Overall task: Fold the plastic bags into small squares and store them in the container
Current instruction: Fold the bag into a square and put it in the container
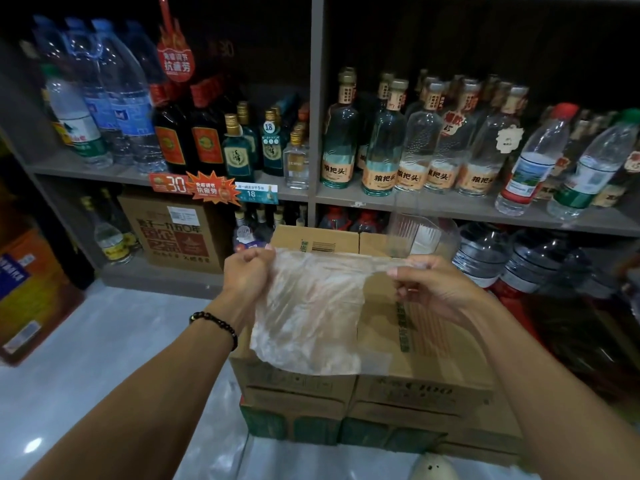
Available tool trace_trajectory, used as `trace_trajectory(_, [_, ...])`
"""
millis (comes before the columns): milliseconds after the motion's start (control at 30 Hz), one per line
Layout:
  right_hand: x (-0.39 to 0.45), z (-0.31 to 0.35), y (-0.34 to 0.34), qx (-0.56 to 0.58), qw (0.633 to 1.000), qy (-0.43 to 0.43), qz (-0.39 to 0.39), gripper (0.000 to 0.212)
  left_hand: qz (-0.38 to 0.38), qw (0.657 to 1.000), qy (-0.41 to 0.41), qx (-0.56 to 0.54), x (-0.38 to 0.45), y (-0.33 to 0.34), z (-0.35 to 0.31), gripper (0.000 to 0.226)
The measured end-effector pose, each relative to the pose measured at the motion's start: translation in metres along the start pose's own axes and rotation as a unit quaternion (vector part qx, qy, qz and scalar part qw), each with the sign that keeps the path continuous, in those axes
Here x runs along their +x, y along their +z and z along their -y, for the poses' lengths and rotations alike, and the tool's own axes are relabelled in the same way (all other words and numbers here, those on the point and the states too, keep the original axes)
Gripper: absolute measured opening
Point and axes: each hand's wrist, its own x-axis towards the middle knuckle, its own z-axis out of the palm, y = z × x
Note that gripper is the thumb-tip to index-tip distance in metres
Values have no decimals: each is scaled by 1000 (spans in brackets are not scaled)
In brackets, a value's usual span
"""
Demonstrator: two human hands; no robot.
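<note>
A thin clear plastic bag (pixel 311 313) hangs stretched between my two hands above a stack of cardboard boxes (pixel 426 344). My left hand (pixel 247 271) pinches its upper left corner in a closed fist. My right hand (pixel 429 282) grips the upper right edge, where the film is twisted into a narrow strip. The bag's lower part droops over the front of the top box. A clear plastic container (pixel 420 235) stands on the far end of the box top, near the shelf.
Grey shelves (pixel 450 206) behind the boxes carry several glass liquor bottles and water bottles. A brown carton (pixel 176 233) sits on the low shelf at left, an orange box (pixel 31 289) on the pale tiled floor (pixel 121 341) at far left.
</note>
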Motion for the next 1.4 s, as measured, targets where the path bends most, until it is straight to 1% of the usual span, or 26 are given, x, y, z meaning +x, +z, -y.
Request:
trace_trajectory(33, [6, 0, -4, 23, 1000, 1, -13, 17, -22, 1000, -1, 13, 6, 2, 4, 36])
trace_trajectory(100, [23, -2, -10, 58, 996, 1, -68, 17, -61, 997, 8, 42, 18, 9, 9, 36])
trace_trajectory(200, [52, -10, -7, 60, 990, 7, -128, 20, -89, 991, 17, 94, 33, 16, 19, 40])
trace_trajectory(267, [66, -15, -1, 42, 989, 12, -143, 17, -88, 988, 11, 123, 45, 18, 30, 43])
trace_trajectory(333, [74, -18, 1, 27, 989, 23, -142, 10, -96, 983, -1, 157, 51, 16, 39, 39])
trace_trajectory(367, [76, -21, 0, 15, 990, 24, -142, 18, -104, 979, -4, 174, 50, 15, 39, 35])
trace_trajectory(400, [78, -24, 0, -12, 988, 25, -149, 31, -106, 976, -4, 190, 49, 15, 39, 31])
trace_trajectory(467, [75, -29, 1, -138, 974, 8, -180, 55, -99, 965, 20, 241, 45, 12, 36, 26])
trace_trajectory(500, [72, -32, 2, -200, 962, -9, -185, 64, -97, 955, 54, 275, 40, 9, 35, 30])
trace_trajectory(567, [61, -37, 5, -271, 943, -42, -187, 76, -89, 924, 165, 333, 24, -1, 35, 39])
trace_trajectory(600, [53, -38, 7, -288, 936, -52, -195, 75, -65, 909, 219, 350, 11, -6, 35, 40])
trace_trajectory(633, [45, -40, 9, -298, 932, -58, -200, 69, -22, 895, 266, 356, -1, -13, 39, 41])
trace_trajectory(700, [29, -46, 12, -311, 933, -62, -168, 56, 78, 869, 305, 380, -29, -28, 47, 49])
trace_trajectory(767, [11, -52, 13, -352, 933, -39, -69, 57, 144, 838, 309, 427, -51, -40, 58, 70])
trace_trajectory(800, [4, -55, 15, -388, 921, -24, -14, 63, 160, 826, 302, 448, -57, -42, 63, 80])
trace_trajectory(833, [-2, -59, 17, -433, 901, -15, 25, 68, 164, 819, 292, 465, -61, -42, 68, 85])
trace_trajectory(867, [-4, -63, 20, -484, 874, -19, 34, 69, 157, 819, 281, 476, -62, -39, 72, 85])
trace_trajectory(900, [-4, -68, 21, -525, 850, -35, 17, 63, 138, 823, 274, 478, -61, -35, 74, 80])
trace_trajectory(933, [-3, -71, 22, -541, 839, -57, -11, 52, 113, 829, 269, 476, -60, -31, 74, 73])
trace_trajectory(967, [-1, -74, 23, -532, 843, -70, -40, 40, 93, 833, 268, 476, -58, -27, 73, 67])
trace_trajectory(1033, [0, -75, 22, -486, 868, -70, -69, 17, 75, 834, 266, 478, -53, -21, 72, 60])
trace_trajectory(1067, [0, -75, 21, -466, 880, -67, -70, 13, 71, 832, 266, 481, -52, -18, 70, 59])
trace_trajectory(1133, [-1, -73, 18, -430, 897, -64, -76, 16, 54, 827, 269, 490, -51, -16, 68, 55])
trace_trajectory(1200, [-1, -70, 17, -406, 906, -71, -96, 16, 35, 815, 273, 509, -50, -14, 66, 54])
trace_trajectory(1267, [-1, -68, 14, -392, 909, -85, -116, 15, 33, 788, 280, 547, -48, -13, 65, 57])
trace_trajectory(1400, [-3, -66, 9, -379, 904, -121, -156, 18, 44, 712, 330, 618, -44, -15, 67, 54])
